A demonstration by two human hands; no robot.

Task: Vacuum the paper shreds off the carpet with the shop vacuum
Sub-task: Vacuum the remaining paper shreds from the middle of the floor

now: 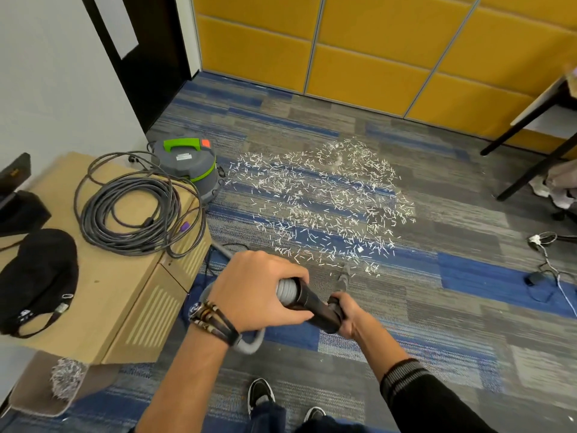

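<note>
Paper shreds [321, 195] loose; my left hand [259, 289] and right hand [343, 310] grip wand [312, 303]; hasty nozzle [343, 276] pass may scatter them

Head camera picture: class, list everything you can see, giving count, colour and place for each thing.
paper shreds: many, white, scattered on the carpet mid-room
carpet: one, grey and blue, whole floor
shop vacuum: one, grey and green, left of the shreds
hose: one, grey, looping under the left wrist
wand: one, black, between both hands
cable: one coil, grey, on the cabinet
cabinet: one, light wood, left
wall panels: several, yellow, far wall
table: one, dark legs, right edge
shoes: two, black and white, bottom edge
hands: two; left hand grips the hose end, right hand grips the wand
</note>
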